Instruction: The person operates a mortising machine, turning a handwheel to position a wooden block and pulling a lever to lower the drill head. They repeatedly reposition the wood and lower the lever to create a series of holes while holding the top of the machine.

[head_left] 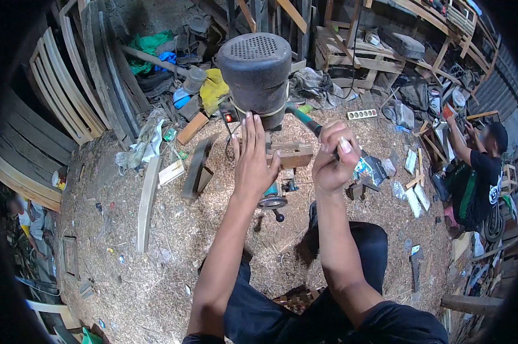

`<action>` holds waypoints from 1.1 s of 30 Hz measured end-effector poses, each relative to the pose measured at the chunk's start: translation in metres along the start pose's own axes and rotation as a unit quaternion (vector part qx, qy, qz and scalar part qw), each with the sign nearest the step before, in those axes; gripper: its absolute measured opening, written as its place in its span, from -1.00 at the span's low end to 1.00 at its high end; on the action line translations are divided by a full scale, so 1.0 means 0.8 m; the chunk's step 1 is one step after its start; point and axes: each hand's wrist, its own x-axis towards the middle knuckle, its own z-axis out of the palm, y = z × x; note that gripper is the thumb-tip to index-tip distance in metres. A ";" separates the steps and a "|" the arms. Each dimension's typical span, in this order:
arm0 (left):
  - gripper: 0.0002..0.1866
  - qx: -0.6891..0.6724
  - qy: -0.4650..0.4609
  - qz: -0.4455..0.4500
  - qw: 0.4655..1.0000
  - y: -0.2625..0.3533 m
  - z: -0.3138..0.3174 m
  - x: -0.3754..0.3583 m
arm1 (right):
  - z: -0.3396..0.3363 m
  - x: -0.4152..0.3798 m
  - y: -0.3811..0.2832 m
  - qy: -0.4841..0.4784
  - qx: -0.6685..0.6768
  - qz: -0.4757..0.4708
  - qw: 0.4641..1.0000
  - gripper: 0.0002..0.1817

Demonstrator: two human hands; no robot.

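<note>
A drill-press-like machine with a black motor housing (254,71) stands in front of me, a red-lit switch (228,117) on its left side. My left hand (252,156) is open, fingers stretched upward against the lower front of the housing near that switch. My right hand (336,152) is wrapped around the end of the machine's green lever (306,119). A wooden block (293,156) sits at the machine between my hands. Below it is a handwheel (272,202) with a crank knob. The tool tip is hidden behind my left hand and the block.
Shavings cover the floor (115,229). Wooden pieces (149,206) lie to the left, and curved slats (64,86) lean behind them. A power strip (362,114) lies at back right. Another person (477,172) sits at the right, and a second person (32,221) is at far left.
</note>
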 end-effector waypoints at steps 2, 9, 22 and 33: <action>-0.02 0.005 -0.003 -0.001 1.000 -0.003 0.003 0.005 | -0.001 -0.003 0.001 -0.003 0.009 -0.017 1.000 -0.73; 0.00 0.012 -0.032 -0.018 0.999 -0.007 0.003 0.004 | -0.005 -0.012 -0.001 -0.001 0.003 0.000 1.000 -0.73; -0.53 -0.158 0.192 -0.092 0.964 -0.034 -0.031 -0.041 | 0.018 0.032 -0.007 0.009 -0.022 0.046 0.999 -0.64; -0.67 -0.222 0.232 -0.113 0.940 -0.022 -0.031 -0.031 | 0.081 0.232 0.078 -0.017 -0.129 0.078 0.988 -0.41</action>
